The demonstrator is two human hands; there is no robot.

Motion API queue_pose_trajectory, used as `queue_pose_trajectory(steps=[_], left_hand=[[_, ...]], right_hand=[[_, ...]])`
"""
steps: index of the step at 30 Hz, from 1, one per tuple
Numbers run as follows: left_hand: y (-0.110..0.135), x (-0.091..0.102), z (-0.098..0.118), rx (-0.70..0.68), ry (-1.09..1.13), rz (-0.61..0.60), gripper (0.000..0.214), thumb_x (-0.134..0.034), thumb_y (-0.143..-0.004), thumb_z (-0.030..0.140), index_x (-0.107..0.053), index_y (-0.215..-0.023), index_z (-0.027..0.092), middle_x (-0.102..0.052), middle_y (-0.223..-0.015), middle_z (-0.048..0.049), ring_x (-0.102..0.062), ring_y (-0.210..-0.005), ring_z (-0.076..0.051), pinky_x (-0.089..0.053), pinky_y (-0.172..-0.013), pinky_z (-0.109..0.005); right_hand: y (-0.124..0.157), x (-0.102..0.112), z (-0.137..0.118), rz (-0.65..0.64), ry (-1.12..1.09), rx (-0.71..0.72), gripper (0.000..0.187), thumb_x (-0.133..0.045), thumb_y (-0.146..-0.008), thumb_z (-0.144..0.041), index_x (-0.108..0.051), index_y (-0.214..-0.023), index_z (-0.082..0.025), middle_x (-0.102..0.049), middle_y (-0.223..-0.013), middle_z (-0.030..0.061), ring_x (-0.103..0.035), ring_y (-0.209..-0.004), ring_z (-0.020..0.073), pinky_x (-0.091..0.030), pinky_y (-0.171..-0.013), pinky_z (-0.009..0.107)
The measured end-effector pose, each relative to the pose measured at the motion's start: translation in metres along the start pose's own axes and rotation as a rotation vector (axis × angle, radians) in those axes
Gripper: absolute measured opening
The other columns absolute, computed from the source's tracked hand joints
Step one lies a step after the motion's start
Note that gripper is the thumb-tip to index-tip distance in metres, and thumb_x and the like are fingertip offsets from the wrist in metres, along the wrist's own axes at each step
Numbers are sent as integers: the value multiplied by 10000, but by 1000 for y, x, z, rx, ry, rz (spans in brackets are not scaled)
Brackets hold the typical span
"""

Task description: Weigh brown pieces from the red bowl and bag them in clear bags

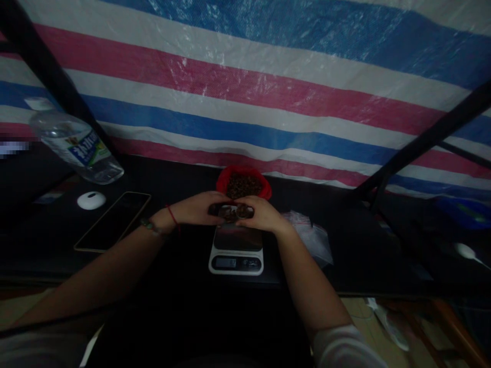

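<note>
My left hand (197, 208) and my right hand (261, 213) meet above a small white kitchen scale (236, 252) on the dark table. Both hands are closed around a small clear packet (232, 211) with dark brown pieces inside; its exact form is hard to make out in the dim light. Just behind the hands sits a red bag (244, 184) open at the top and filled with dark brown pieces. A red string and a bracelet circle my left wrist.
A phone (113, 221) lies flat at the left, with a white round object (91, 200) and a plastic water bottle (75, 145) beyond it. Clear small bags (312, 236) lie right of the scale. A striped tarp (268, 92) hangs behind; black bars cross both sides.
</note>
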State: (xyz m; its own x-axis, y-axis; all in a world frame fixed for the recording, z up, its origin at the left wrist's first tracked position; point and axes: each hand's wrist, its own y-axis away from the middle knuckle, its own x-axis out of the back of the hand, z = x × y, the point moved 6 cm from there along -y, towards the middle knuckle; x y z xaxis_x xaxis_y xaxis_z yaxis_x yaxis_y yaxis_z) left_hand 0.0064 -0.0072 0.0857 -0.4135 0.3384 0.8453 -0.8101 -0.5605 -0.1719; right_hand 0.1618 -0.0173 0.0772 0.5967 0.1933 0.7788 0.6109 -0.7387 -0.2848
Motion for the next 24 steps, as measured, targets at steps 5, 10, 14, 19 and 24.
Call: queue_pose_trajectory(steps=[5,10,14,19,24], left_hand=[[3,-10,10,-20,35,-29,638,-744,-668,415,-550,-1242,215,-599,-1236,-74,-557,-1123,-251,-423,-973,-356],[3,-14,6,-11,59,-55,571,-708,-716,356,-548,-1249,229,-609,-1221,-66,-575,-1091,-231,-439,-940,-333],[-1,-18,-2,58,43,-79,447,-668,-750,292,-595,-1184,221,-637,-1140,-56,-605,-1012,-198,-467,-854,-280],[-9,-24,-2,70,53,-100,370,-643,-773,295,-628,-1138,242,-655,-1038,-31,-628,-885,-169,-468,-749,-240],[-12,-29,1,64,73,-124,328,-664,-760,311,-658,-1083,255,-652,-985,-14,-629,-821,-149,-464,-715,-224]], right_hand=[[3,2,-4,-45,-38,-39,583,-775,-638,-263,-606,-1195,-216,-664,-1124,70,-618,-1010,215,-463,-875,344],[6,8,-2,-35,-146,-57,616,-772,-651,-339,-584,-1223,-212,-667,-1088,67,-625,-965,207,-478,-847,339],[6,22,11,184,-136,-71,322,-590,-839,-315,-630,-1140,-209,-668,-1065,69,-615,-970,185,-474,-854,337],[0,32,32,379,12,-115,206,-546,-853,-226,-675,-1010,-201,-671,-1030,64,-606,-986,176,-455,-913,335],[-30,29,46,189,271,-169,258,-566,-810,-158,-678,-1041,-141,-667,-1058,103,-587,-1011,188,-425,-942,309]])
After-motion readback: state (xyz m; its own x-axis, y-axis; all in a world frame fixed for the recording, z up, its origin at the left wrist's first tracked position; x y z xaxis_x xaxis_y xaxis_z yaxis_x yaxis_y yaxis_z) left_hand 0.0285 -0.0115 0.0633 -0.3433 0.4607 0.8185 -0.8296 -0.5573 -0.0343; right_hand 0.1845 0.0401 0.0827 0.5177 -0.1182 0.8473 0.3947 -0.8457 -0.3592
